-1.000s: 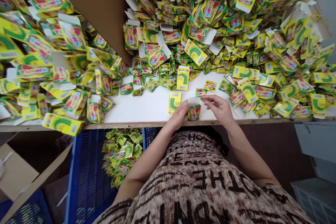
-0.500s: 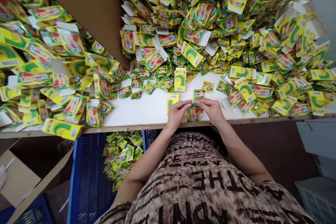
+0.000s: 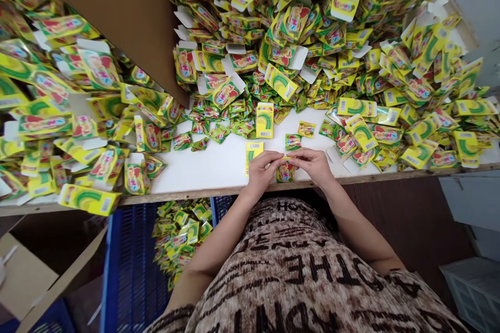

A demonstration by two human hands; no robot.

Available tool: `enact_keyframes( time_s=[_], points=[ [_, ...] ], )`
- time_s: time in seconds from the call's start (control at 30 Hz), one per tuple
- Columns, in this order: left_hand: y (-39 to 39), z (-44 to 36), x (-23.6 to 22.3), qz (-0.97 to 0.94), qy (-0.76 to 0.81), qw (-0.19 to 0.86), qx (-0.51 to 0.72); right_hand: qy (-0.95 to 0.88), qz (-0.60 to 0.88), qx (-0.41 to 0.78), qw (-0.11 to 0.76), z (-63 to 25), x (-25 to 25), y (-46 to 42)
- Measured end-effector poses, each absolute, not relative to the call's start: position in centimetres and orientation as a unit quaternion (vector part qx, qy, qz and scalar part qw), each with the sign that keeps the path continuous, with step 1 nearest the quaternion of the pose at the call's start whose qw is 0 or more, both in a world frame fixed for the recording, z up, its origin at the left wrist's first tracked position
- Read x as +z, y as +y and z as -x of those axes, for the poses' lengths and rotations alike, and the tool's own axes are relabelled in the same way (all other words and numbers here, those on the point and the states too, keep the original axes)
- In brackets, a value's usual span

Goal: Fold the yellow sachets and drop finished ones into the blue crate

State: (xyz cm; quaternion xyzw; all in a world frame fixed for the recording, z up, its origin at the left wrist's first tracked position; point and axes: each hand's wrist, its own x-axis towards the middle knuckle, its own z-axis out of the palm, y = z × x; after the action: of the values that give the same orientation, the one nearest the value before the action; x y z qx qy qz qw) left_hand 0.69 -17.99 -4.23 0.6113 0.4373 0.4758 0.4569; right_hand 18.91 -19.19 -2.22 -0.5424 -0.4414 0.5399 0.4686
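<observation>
Between my hands is a small printed box point(image 3: 285, 173), green and yellow with red fruit and lettering on its face. My left hand point(image 3: 262, 170) pinches its top end from the left, fingers closed. From the other side my right hand point(image 3: 317, 166) pinches the same end, thumb and fingertips together. A yellow edge shows between the fingertips; the exact grip is partly hidden. A yellow box with a barcode point(image 3: 253, 152) lies partly behind my left hand. Just beyond my fingers rests a small green packet point(image 3: 293, 141), with a yellow packet point(image 3: 307, 128) farther back.
A large heap of boxes and packets point(image 3: 281, 57) covers the back of the white table point(image 3: 195, 166). More boxes point(image 3: 89, 119) lie left of a brown cardboard panel point(image 3: 117, 5). Below the wooden front edge, a blue crate point(image 3: 127, 265) holds many packets. An open carton point(image 3: 27, 265) stands lower left.
The white flap seen between my fingertips no longer shows; a yellow edge is there instead. Both hands stay at the box's top end. The whole view has shifted slightly.
</observation>
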Motion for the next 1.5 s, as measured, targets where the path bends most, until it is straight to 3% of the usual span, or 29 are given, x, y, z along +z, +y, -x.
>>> enact_keyframes(
  time_s=[0.27,0.43,0.5,0.57,0.67,0.77,0.9,1.0,1.07,1.17,1.3,1.4,1.5],
  points=[
    [-18.5,-0.5,-5.0,-0.639,0.425,0.478,0.427,-0.589,0.548,0.346,0.483,-18.0,-3.1,-21.3],
    [-18.7,-0.4,-5.2,-0.709,0.395,0.455,0.366,-0.656,0.537,0.32,0.423,-21.3,-3.2,-20.1],
    [-18.7,-0.8,-5.2,-0.733,0.368,0.46,0.341,-0.643,0.612,0.241,0.392,-24.1,-3.4,-18.0],
    [-18.7,-0.9,-4.6,-0.724,0.361,0.476,0.344,-0.641,0.692,0.139,0.301,-26.8,-3.6,-15.7],
    [-19.1,1.4,-2.1,-0.642,0.427,0.506,0.387,-0.689,0.704,0.096,0.14,-29.7,-3.9,-13.1],
    [-20.6,8.1,0.8,-0.56,0.514,0.56,0.33,-0.716,0.687,0.096,0.081,-30.5,-4.2,-11.8],
    [-25.2,19.8,0.9,-0.55,0.574,0.607,0.011,-0.698,0.697,0.087,0.138,-29.3,-4.9,-10.7],
    [-28.8,25.8,-1.1,-0.49,0.73,0.464,-0.113,-0.687,0.705,0.076,0.161,-27.6,-5.6,-9.8],
    [-29.9,27.0,-1.6,-0.46,0.768,0.43,-0.119,-0.672,0.714,0.093,0.173,-26.8,-5.9,-9.3],
    [-28.5,24.3,-0.7,-0.508,0.709,0.49,-0.001,-0.611,0.733,0.175,0.242,-26.4,-5.8,-8.9],
    [-22.4,16.6,0.4,-0.665,0.624,0.374,0.171,-0.497,0.67,0.384,0.396,-25.4,-4.8,-9.6],
    [-17.9,11.6,-0.3,-0.804,0.521,0.239,0.158,-0.497,0.62,0.49,0.36,-23.4,-4.6,-10.8],
    [-15.2,8.6,-1.2,-0.898,0.406,0.164,0.05,-0.533,0.682,0.405,0.294,-21.4,-5.2,-11.5]
  ],
)
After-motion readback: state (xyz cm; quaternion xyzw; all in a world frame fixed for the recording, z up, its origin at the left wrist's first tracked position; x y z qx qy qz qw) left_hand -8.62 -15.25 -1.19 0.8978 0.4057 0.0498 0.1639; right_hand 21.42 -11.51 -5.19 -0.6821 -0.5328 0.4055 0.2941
